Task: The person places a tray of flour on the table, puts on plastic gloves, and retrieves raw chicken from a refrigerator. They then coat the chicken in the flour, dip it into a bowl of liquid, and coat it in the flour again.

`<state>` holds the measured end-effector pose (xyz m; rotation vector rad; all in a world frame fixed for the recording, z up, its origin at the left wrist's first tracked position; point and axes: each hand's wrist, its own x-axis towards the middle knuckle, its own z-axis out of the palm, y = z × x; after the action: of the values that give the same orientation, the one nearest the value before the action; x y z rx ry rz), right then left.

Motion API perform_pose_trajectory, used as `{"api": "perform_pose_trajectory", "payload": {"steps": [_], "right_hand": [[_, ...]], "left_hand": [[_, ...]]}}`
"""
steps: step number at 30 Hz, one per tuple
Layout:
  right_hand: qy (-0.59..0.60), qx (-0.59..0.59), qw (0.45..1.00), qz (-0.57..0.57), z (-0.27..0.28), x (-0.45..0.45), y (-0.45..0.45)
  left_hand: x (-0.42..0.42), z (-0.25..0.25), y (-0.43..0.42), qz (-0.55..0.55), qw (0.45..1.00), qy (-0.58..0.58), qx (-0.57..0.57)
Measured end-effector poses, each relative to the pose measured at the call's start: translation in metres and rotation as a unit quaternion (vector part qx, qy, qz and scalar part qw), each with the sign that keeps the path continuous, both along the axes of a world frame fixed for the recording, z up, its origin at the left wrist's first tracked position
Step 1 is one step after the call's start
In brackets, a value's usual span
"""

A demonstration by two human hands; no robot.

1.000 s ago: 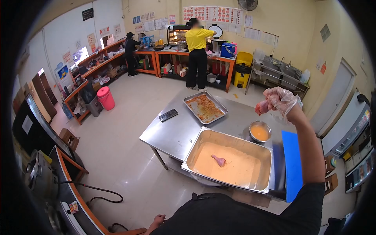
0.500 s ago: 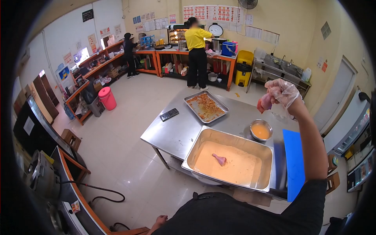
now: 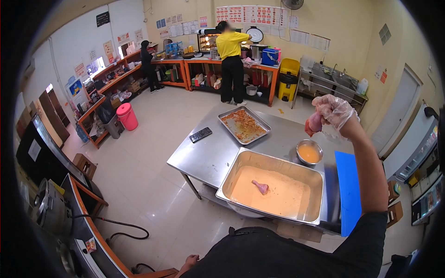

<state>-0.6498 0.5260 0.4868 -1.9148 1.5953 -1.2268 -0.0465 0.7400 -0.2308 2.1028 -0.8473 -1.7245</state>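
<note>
Above the far right part of the tabletop [image 3: 204, 160], the person's gloved right hand [image 3: 334, 111] was raised, its fingers closed around one end of a raw drumstick [image 3: 314, 123], whose thick pink end hung free. Nothing of the pan touched that piece. Just below the hand sat a metal bowl [image 3: 309, 141] of orange liquid [image 3: 308, 154]. Lower and to the hand's left, the deep pan [image 3: 282, 167] held a broad bed of pale orange powder [image 3: 287, 197], where a single drumstick [image 3: 262, 187] lay on its side. I judged the work only a little way along: one piece was down on the powder, its upper side pink and largely uncoated, while the other was out of the pan. Farther left of the hand were a tray [image 3: 257, 118] scattered with reddish-orange bits and, beyond it, a phone [image 3: 200, 135]. Well down and left, the left hand [image 3: 190, 260] looked partly curled; I could not tell whether it gripped anything.
</note>
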Motion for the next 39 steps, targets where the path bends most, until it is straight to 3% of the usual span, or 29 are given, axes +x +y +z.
{"api": "perform_pose_trajectory", "payload": {"steps": [16, 25, 31, 39], "right_hand": [[0.013, -0.002, 1.0, 0.006, -0.006, 0.006, 0.011], [-0.038, 0.028, 0.999, 0.024, -0.015, 0.004, 0.008], [0.025, 0.008, 1.0, 0.005, -0.018, 0.004, 0.006], [0.088, -0.008, 0.996, -0.012, -0.018, -0.001, 0.004]], "left_hand": [[0.01, 0.002, -0.013, 0.0, 1.0, 0.009, 0.001], [0.015, -0.003, -0.016, -0.002, 1.0, 0.013, -0.009], [0.011, 0.0, -0.017, 0.035, 0.999, 0.041, 0.004], [0.006, 0.004, -0.012, -0.013, 1.0, -0.014, 0.004]]}}
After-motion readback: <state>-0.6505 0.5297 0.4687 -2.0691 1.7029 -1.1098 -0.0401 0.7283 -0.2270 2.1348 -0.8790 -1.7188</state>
